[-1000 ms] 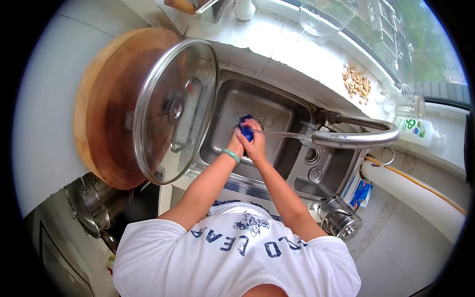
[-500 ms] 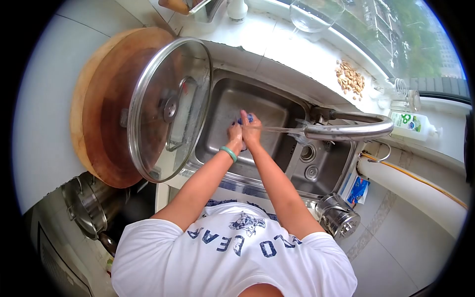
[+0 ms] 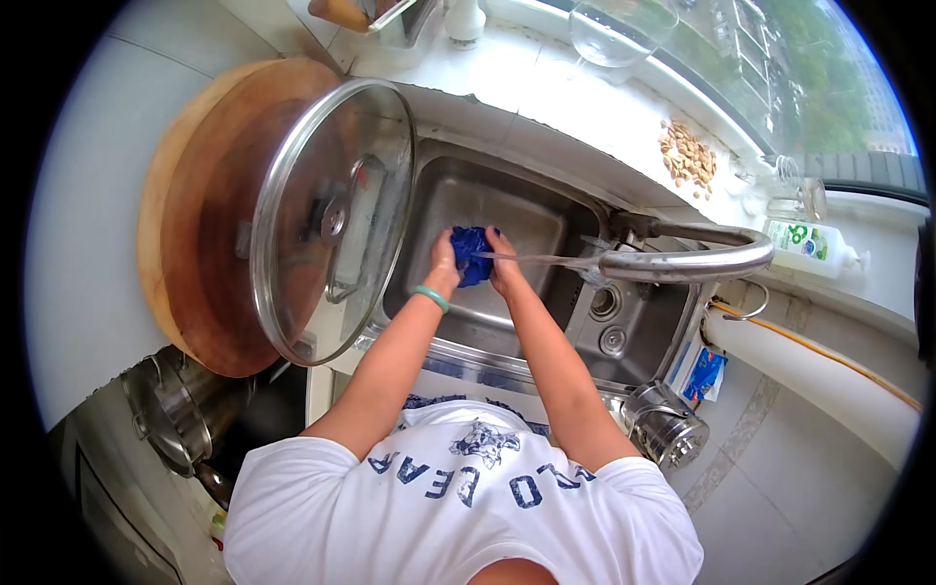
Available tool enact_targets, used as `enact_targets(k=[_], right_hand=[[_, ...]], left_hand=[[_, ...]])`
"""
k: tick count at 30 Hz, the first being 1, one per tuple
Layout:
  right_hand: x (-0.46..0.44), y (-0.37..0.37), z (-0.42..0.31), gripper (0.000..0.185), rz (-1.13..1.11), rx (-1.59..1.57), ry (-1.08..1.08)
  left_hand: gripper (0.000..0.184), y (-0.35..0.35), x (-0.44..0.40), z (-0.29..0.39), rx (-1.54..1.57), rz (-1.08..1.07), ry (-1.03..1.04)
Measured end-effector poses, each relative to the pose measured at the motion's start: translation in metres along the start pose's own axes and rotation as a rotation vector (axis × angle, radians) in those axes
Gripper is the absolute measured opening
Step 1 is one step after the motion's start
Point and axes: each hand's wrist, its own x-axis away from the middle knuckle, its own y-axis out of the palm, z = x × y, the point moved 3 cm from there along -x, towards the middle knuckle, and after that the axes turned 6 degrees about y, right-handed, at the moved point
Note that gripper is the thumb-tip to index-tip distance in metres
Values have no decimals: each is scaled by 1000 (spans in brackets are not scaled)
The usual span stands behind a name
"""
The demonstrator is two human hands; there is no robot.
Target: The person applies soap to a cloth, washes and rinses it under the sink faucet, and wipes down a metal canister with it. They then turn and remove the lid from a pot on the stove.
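- A person in a white T-shirt (image 3: 468, 526) holds a blue cloth (image 3: 472, 255) over the larger basin (image 3: 507, 185) of a two-basin steel sink, the cloth spread between both hands.
- The left hand (image 3: 444, 255), below a pale green bangle (image 3: 431, 298), is closed on one side of the cloth; the right hand (image 3: 504, 261) is closed on the opposite side. The hands are apart, and the exact placing of each fingertip is too small to tell.
- A thin stream of water (image 3: 536, 260) runs from the curved metal faucet (image 3: 682, 261) onto the cloth, passing in front of the right hand.
- To the left of the sink, a clear lid with a metal rim (image 3: 261, 229) stands tilted before round wooden boards (image 3: 210, 224).
- Beside the faucet, the smaller basin (image 3: 634, 341) shows two round drain fittings (image 3: 612, 340).
- On the white ledge beyond the sink lie small tan pieces resembling nuts (image 3: 688, 158), near a clear glass vessel (image 3: 622, 37) and a labeled pump bottle (image 3: 811, 248).
- Near the sink's right front corner sits a shiny metal canister (image 3: 665, 425), with a blue packet (image 3: 704, 374) close by.
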Motion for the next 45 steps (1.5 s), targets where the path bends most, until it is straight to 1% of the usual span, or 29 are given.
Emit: enact_targets(k=[1, 3, 4, 5, 7, 9, 10, 11, 12, 13, 14, 15, 17, 18, 20, 23, 24, 26, 27, 29, 30, 31, 32, 34, 37, 38, 39, 43, 45], right_hand=[[0, -8, 4, 40, 7, 0, -5], [17, -15, 1, 42, 196, 285, -120], [26, -16, -5, 49, 301, 509, -165], [36, -11, -4, 49, 304, 508, -164], [62, 13, -3, 46, 332, 807, -543], [96, 50, -4, 41, 289, 929, -626], [109, 65, -5, 40, 342, 997, -739], [115, 76, -13, 38, 415, 1037, -667], [114, 80, -24, 37, 441, 1058, -589], [106, 83, -35, 36, 463, 1080, -513], [77, 72, -17, 33, 577, 1090, -642], [64, 72, -26, 33, 572, 1084, -640], [43, 60, -44, 29, 591, 1058, -384], [38, 54, -41, 29, 593, 1054, -388], [29, 42, -33, 25, 647, 1083, -576], [76, 65, -28, 26, 608, 1095, -640], [84, 67, -23, 28, 601, 1113, -684], [82, 60, -23, 25, 589, 1068, -705], [81, 56, -24, 22, 578, 1020, -728], [61, 40, -38, 24, 631, 979, -622], [45, 29, -40, 27, 517, 1016, -445], [31, 18, -38, 31, 402, 1045, -270], [20, 8, -38, 31, 403, 1043, -271], [2, -4, -36, 38, 185, 1032, -296], [18, -15, -49, 45, 190, 1013, -265], [16, -28, -48, 49, 200, 923, -158], [19, -35, -53, 49, 200, 923, -156], [39, -46, -67, 42, 155, 911, -48], [54, -44, -72, 34, 202, 755, -33]], left_hand=[[29, -4, -5, 1, 168, -90, -171], [29, -8, 0, 10, 88, -152, -1], [29, -5, 5, 10, 87, -155, -4], [30, -1, 13, 12, 78, -153, 7], [31, -5, 10, 5, 67, -145, 14], [33, -11, -12, -16, 97, -445, -153], [37, -3, -1, -15, 235, -761, -434], [37, 3, 10, -11, 231, -759, -433], [39, 13, 29, -10, 323, -767, -547], [39, 12, 26, -20, 548, -681, -585], [39, 11, 23, -30, 789, -593, -625], [39, 10, 20, -39, 1019, -515, -658], [33, 30, 61, 6, -156, -240, 30], [29, 27, 51, 1, -19, -248, -24], [28, 28, 50, 1, -64, -237, 24], [25, 21, 46, 1, -143, -240, 91], [24, 22, 57, 3, 1, -396, 107], [23, 19, 51, 1, 128, -439, -233], [23, 25, 51, -2, 130, -436, -236], [29, 30, 51, -3, -359, -124, 70], [34, 20, 31, -12, -488, -76, 60], [34, 18, 32, -10, -493, -77, 61], [35, 19, 35, -6, -402, -129, 85], [37, 17, 34, 2, -297, -210, 115], [35, -13, 2, 5, -125, -176, 101], [36, -12, 17, 23, -177, -104, 55], [39, -23, 10, 29, -248, -46, 73], [43, -38, 8, 34, -249, -89, 76], [44, -38, 12, 35, -284, -84, 89]])
